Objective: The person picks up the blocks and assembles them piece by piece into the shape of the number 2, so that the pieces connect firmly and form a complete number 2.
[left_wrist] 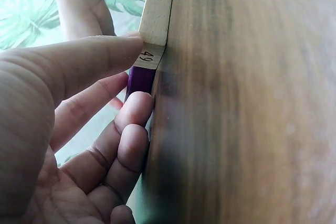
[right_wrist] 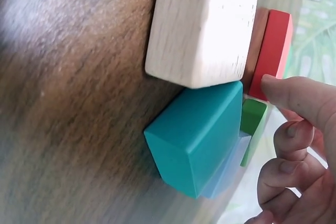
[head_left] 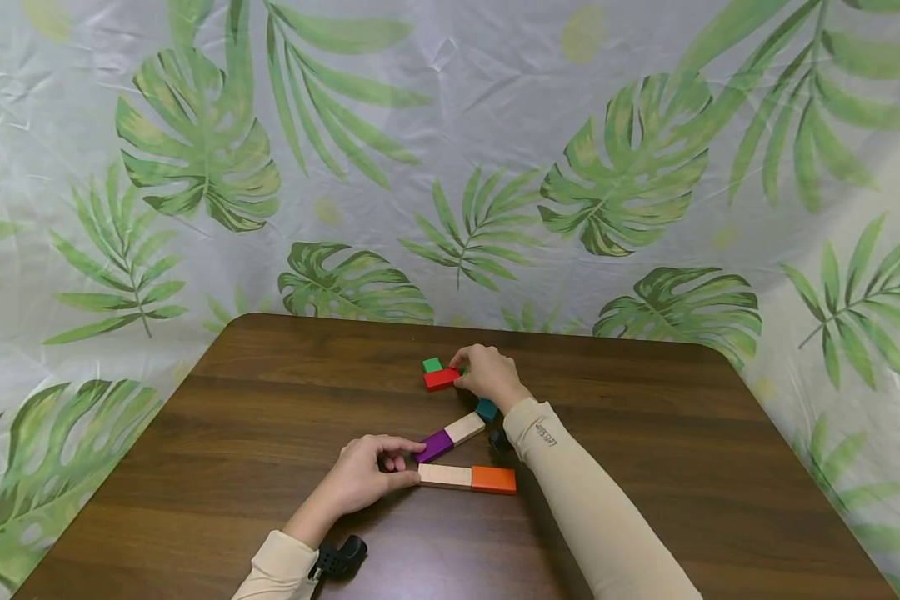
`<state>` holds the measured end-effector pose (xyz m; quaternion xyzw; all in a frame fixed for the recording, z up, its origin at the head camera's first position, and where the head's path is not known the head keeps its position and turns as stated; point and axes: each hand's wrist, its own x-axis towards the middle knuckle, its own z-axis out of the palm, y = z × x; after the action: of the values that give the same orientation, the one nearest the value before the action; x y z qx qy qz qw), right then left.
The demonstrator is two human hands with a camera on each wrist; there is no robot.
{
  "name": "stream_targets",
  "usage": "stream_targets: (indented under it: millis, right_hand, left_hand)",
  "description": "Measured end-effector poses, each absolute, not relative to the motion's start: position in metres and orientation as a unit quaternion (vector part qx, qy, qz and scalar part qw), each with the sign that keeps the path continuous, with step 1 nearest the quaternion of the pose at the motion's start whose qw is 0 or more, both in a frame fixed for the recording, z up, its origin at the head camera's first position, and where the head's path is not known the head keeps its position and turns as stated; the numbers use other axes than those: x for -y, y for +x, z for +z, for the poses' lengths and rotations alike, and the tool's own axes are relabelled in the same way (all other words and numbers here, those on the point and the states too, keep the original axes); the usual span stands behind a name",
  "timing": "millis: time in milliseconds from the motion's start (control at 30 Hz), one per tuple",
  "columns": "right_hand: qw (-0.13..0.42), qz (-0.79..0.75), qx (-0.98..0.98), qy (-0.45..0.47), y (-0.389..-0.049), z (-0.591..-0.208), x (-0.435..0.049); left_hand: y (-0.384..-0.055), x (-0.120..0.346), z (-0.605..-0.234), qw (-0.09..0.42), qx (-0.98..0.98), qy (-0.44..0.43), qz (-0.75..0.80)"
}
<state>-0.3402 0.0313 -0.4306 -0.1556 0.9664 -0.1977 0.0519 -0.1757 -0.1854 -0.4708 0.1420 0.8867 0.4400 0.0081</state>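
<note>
My left hand (head_left: 363, 475) lies at the left end of two rows of blocks. Its index fingertip touches the purple block (head_left: 434, 447), while the thumb touches the end of the nearer plain wooden block (head_left: 445, 475), marked 49 in the left wrist view. Farther back, my right hand (head_left: 491, 373) pinches the right end of a red block (head_left: 441, 380) between thumb and index finger. A green block (head_left: 432, 365) sits behind the red one. Another green block (right_wrist: 254, 116) shows beside the right thumb in the right wrist view, mostly hidden by the hand in the head view.
An orange block (head_left: 493, 479) continues the near row. Behind it, a second plain wooden block (head_left: 465, 428) joins the purple one, with a teal block (head_left: 487, 409) at its far end. A light blue block (right_wrist: 218, 177) lies behind the teal one. The brown table (head_left: 270, 400) meets a leaf-patterned curtain.
</note>
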Motion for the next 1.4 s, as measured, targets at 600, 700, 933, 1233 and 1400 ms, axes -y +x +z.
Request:
stream_targets:
  millis: [600, 700, 933, 1233, 1400]
  right_hand:
    - [0.055, -0.201, -0.967, -0.146, -0.340, -0.429, -0.031]
    - [0.059, -0.202, -0.967, -0.145, -0.341, -0.428, -0.032]
    - [0.063, -0.199, -0.967, -0.144, -0.342, -0.428, -0.033]
    - [0.060, -0.210, -0.963, -0.155, -0.341, -0.425, -0.036]
    - [0.047, -0.225, -0.961, -0.154, -0.342, -0.420, -0.038]
  left_hand:
    - [-0.176, 0.184, -0.472, 0.015, -0.890, 0.136, 0.434]
    - [-0.176, 0.184, -0.472, 0.015, -0.891, 0.136, 0.433]
    - [-0.176, 0.184, -0.472, 0.017, -0.890, 0.136, 0.435]
    - [-0.174, 0.185, -0.473, 0.010, -0.886, 0.142, 0.440]
    - [-0.175, 0.184, -0.472, 0.015, -0.888, 0.139, 0.438]
